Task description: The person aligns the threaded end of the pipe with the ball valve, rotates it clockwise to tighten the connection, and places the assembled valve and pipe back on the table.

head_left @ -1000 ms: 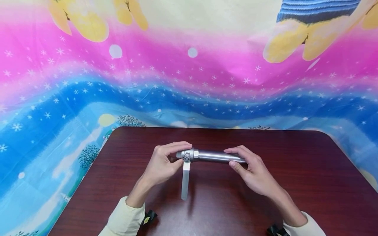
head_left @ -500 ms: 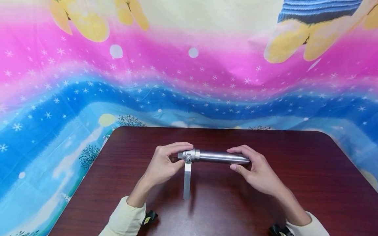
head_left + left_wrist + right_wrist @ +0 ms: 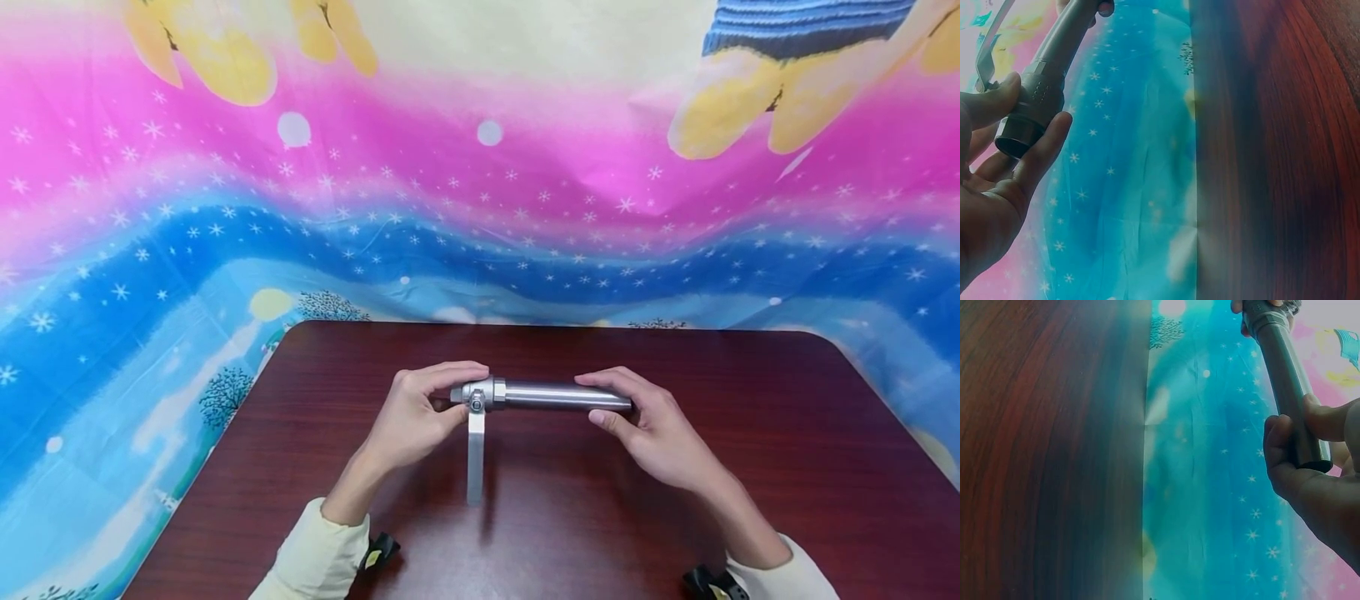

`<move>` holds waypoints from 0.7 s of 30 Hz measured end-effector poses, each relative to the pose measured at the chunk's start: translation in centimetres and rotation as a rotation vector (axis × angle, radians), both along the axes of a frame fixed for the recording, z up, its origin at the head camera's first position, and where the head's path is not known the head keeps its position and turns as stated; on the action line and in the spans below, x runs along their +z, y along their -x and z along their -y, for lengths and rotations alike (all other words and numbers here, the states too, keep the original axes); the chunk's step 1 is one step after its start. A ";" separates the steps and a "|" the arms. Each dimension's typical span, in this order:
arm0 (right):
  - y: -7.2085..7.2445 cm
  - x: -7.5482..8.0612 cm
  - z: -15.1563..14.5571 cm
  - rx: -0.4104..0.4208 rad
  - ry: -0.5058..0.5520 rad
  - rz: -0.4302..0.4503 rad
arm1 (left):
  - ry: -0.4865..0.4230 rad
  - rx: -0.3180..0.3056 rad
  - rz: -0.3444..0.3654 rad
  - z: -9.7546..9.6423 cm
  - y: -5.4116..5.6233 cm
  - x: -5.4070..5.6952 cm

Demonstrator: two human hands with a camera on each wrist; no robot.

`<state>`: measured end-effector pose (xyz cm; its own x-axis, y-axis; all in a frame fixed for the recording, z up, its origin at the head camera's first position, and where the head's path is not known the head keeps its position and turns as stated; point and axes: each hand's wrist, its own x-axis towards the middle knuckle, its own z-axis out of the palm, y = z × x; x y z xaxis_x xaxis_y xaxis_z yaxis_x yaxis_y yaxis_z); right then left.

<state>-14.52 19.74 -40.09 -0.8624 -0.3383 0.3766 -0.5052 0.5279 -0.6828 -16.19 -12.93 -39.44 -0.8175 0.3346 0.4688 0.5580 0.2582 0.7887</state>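
A steel ball valve (image 3: 478, 390) with a long flat lever handle (image 3: 476, 458) is joined to a smooth metal pipe (image 3: 547, 394). My left hand (image 3: 412, 417) grips the valve body between thumb and fingers; the handle points down toward me. In the left wrist view the open round end of the valve (image 3: 1017, 136) faces my palm. My right hand (image 3: 652, 425) holds the far end of the pipe, thumb on the near side and fingers over the top. The right wrist view shows the pipe's end (image 3: 1315, 464) between thumb and fingers. Pipe and valve lie level, held above the table.
A dark red-brown wooden table (image 3: 570, 533) lies below the hands. Behind it hangs a printed cloth (image 3: 420, 208) with pink and blue bands and snowflakes. Black straps (image 3: 378, 550) show at both wrists beside the pale sleeves.
My right hand has shifted slightly to the right along the pipe, so more of the pipe's end shows. The left hand and valve have barely moved.
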 end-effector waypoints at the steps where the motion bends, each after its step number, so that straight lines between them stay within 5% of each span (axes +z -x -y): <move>1: 0.0 0.0 0.0 -0.002 -0.001 0.000 | 0.001 0.000 0.002 0.0 0.0 0.0; 21: 1.7 -1.6 0.5 0.026 -0.015 0.045 | 0.163 0.108 0.083 0.1 0.9 -1.1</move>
<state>-16.19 19.28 -41.68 -0.8691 -0.3662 0.3325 -0.4880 0.5252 -0.6972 -17.13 -13.04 -40.59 -0.8864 0.3086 0.3451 0.4547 0.4408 0.7739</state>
